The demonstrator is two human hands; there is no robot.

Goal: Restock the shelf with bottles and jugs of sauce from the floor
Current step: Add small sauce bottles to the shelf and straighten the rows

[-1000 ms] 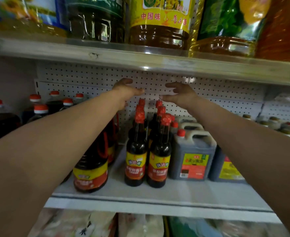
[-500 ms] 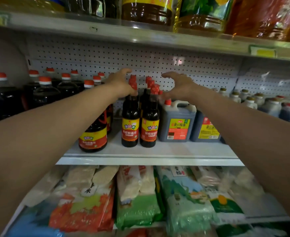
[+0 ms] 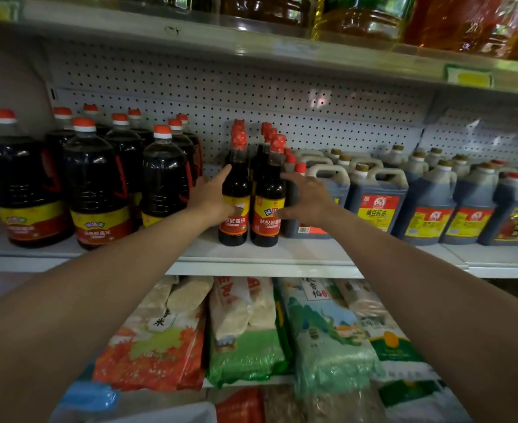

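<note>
Both hands at the two front slim dark glass sauce bottles

Left hand [image 3: 213, 198] wraps the left red-capped bottle [image 3: 235, 190]; right hand [image 3: 308, 199], fingers spread loose, sits beside the right bottle [image 3: 268, 196] on the white metal shelf [image 3: 297, 254].

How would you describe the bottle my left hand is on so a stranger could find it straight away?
On the middle shelf, between the round jugs and the handled grey jugs, stand two rows of slim dark bottles. It is the front bottle of the left row, where the left hand rests. Unlike its neighbours, it is tall, narrow-necked, with a patterned red cap.
</note>
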